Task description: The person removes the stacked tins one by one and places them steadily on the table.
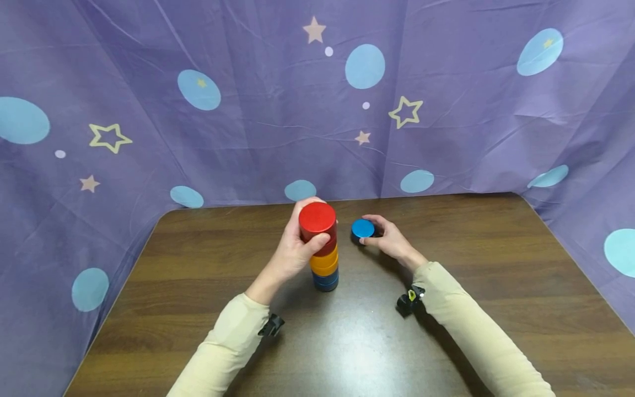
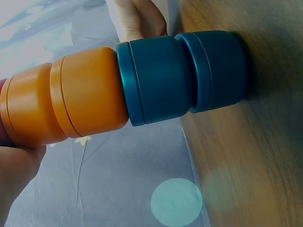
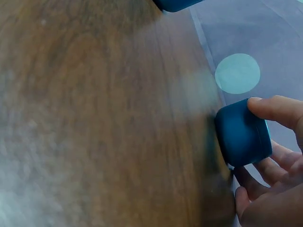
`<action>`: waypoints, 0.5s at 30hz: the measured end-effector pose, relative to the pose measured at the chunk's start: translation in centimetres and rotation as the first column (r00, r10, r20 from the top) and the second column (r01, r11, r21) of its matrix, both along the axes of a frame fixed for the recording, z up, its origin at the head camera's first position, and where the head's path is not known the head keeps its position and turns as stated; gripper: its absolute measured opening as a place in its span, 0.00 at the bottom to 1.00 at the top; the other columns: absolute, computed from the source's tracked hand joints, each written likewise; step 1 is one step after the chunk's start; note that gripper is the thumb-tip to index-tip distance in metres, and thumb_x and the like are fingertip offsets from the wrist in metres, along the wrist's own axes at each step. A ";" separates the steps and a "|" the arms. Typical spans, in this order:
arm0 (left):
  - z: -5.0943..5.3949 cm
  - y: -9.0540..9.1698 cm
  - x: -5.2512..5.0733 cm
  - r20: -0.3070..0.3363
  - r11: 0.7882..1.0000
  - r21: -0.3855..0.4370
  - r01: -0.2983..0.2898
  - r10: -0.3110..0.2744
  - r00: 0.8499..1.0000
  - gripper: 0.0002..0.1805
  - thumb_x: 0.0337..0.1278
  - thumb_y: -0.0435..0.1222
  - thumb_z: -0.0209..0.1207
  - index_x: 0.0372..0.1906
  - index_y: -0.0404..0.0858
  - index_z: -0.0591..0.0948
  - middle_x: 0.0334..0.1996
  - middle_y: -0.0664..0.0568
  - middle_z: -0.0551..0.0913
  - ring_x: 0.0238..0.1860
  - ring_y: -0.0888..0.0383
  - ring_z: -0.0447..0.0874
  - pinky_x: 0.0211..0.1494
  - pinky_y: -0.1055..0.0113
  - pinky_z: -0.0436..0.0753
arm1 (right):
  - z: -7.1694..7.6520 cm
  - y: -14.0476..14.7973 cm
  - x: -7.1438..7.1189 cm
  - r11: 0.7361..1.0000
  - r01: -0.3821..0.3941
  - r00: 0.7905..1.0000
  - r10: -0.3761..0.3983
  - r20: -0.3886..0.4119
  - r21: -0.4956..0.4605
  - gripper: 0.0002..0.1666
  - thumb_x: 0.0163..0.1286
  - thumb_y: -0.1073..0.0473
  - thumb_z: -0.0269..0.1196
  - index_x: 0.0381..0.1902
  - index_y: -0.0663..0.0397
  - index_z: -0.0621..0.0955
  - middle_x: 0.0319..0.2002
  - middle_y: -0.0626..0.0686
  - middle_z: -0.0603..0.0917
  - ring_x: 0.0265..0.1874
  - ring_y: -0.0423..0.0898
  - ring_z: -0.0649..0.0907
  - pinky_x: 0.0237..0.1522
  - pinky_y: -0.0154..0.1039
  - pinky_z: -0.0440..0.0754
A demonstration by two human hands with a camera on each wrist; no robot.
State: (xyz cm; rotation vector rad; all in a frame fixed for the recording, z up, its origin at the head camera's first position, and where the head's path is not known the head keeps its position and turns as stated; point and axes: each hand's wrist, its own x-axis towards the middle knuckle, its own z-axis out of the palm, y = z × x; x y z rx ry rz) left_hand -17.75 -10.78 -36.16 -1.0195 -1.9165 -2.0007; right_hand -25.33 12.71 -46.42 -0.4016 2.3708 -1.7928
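From afar I see long, pale cream sleeves [image 1: 225, 333], a small black left-wrist device [image 1: 271, 326], and a black right-wrist device [image 1: 405, 304] bearing a yellow-green patch.

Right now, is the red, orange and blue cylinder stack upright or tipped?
Upright: the stack stands, blue base on the brown wood-grain table, red top uppermost.

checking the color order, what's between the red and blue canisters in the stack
Two orange canisters, one stacked on the other, as the left wrist view shows.
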 end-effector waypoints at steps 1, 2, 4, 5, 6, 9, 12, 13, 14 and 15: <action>0.0 0.0 0.0 -0.001 1.000 -0.003 -0.002 0.002 1.000 0.45 0.53 0.58 0.63 0.59 0.26 0.62 0.48 0.49 0.74 0.47 0.52 0.77 0.52 0.62 0.77 | 0.1 0.0 0.0 1.000 -0.015 1.000 0.015 -0.003 0.002 0.40 0.57 0.70 0.69 0.67 0.67 0.67 0.64 0.66 0.70 0.62 0.61 0.70 0.65 0.53 0.62; 0.1 0.0 0.0 0.000 1.000 -0.008 -0.003 0.003 1.000 0.45 0.53 0.58 0.63 0.59 0.26 0.62 0.48 0.48 0.74 0.48 0.52 0.77 0.52 0.62 0.76 | 0.2 0.1 0.0 1.000 -0.032 0.999 0.032 -0.009 0.001 0.41 0.57 0.70 0.69 0.67 0.67 0.66 0.65 0.67 0.69 0.63 0.61 0.69 0.65 0.54 0.61; 0.1 0.0 0.0 0.003 1.000 -0.015 -0.006 0.007 1.000 0.45 0.53 0.58 0.63 0.59 0.27 0.62 0.49 0.48 0.74 0.48 0.51 0.77 0.52 0.62 0.76 | 0.5 0.3 0.0 0.998 -0.059 0.998 0.059 -0.012 -0.006 0.44 0.57 0.70 0.69 0.70 0.66 0.63 0.67 0.66 0.66 0.65 0.62 0.66 0.67 0.54 0.59; 0.1 0.0 0.0 0.004 1.000 -0.019 -0.009 0.009 1.000 0.45 0.53 0.59 0.63 0.59 0.27 0.62 0.49 0.48 0.73 0.48 0.51 0.77 0.52 0.62 0.76 | 0.7 0.3 0.1 0.997 -0.073 0.997 0.073 -0.017 -0.011 0.45 0.57 0.70 0.69 0.71 0.65 0.62 0.68 0.67 0.64 0.66 0.62 0.65 0.67 0.54 0.58; 0.1 0.0 0.0 0.004 1.000 -0.024 -0.012 0.012 1.000 0.45 0.53 0.59 0.63 0.59 0.27 0.63 0.49 0.48 0.73 0.48 0.51 0.76 0.52 0.62 0.76 | 0.9 0.4 0.1 0.996 -0.083 0.996 0.082 -0.021 -0.018 0.47 0.57 0.70 0.69 0.71 0.64 0.61 0.69 0.67 0.63 0.67 0.62 0.63 0.68 0.55 0.56; 0.2 -0.1 0.1 0.005 0.999 -0.032 -0.015 0.015 1.000 0.45 0.53 0.59 0.63 0.59 0.27 0.62 0.49 0.46 0.74 0.49 0.50 0.76 0.52 0.62 0.76 | 1.7 0.6 0.3 0.995 -0.085 0.996 0.083 -0.028 -0.053 0.48 0.57 0.70 0.68 0.73 0.60 0.60 0.71 0.66 0.60 0.69 0.64 0.60 0.68 0.57 0.55; 0.1 -0.1 0.1 0.009 0.999 -0.031 -0.016 0.016 1.000 0.45 0.53 0.59 0.64 0.59 0.27 0.62 0.48 0.44 0.75 0.49 0.50 0.76 0.52 0.62 0.77 | 2.6 0.7 0.7 0.990 -0.098 0.995 0.094 -0.047 -0.103 0.46 0.59 0.69 0.67 0.73 0.59 0.60 0.71 0.65 0.60 0.69 0.63 0.59 0.68 0.59 0.53; 0.1 -0.1 0.2 0.013 0.999 -0.029 -0.016 0.016 1.000 0.45 0.53 0.58 0.64 0.59 0.27 0.62 0.48 0.44 0.75 0.49 0.50 0.76 0.52 0.62 0.77 | 3.0 0.7 0.9 0.987 -0.107 0.994 0.101 -0.053 -0.120 0.45 0.60 0.68 0.67 0.73 0.58 0.61 0.71 0.63 0.60 0.69 0.63 0.59 0.68 0.59 0.52; 0.1 -0.1 0.2 0.019 0.999 -0.028 -0.016 0.017 1.000 0.45 0.52 0.59 0.64 0.59 0.27 0.62 0.48 0.45 0.75 0.49 0.50 0.77 0.52 0.62 0.77 | 3.4 0.7 1.1 0.984 -0.119 0.992 0.111 -0.062 -0.134 0.44 0.60 0.68 0.66 0.72 0.59 0.61 0.71 0.62 0.61 0.69 0.61 0.60 0.68 0.60 0.51; 0.1 -0.1 0.2 0.022 1.000 -0.025 -0.016 0.017 1.000 0.46 0.52 0.58 0.64 0.60 0.27 0.62 0.48 0.45 0.76 0.49 0.50 0.77 0.52 0.62 0.77 | 3.9 0.7 1.4 0.979 -0.135 0.989 0.125 -0.074 -0.151 0.43 0.61 0.68 0.66 0.72 0.59 0.62 0.70 0.61 0.62 0.69 0.60 0.60 0.68 0.60 0.51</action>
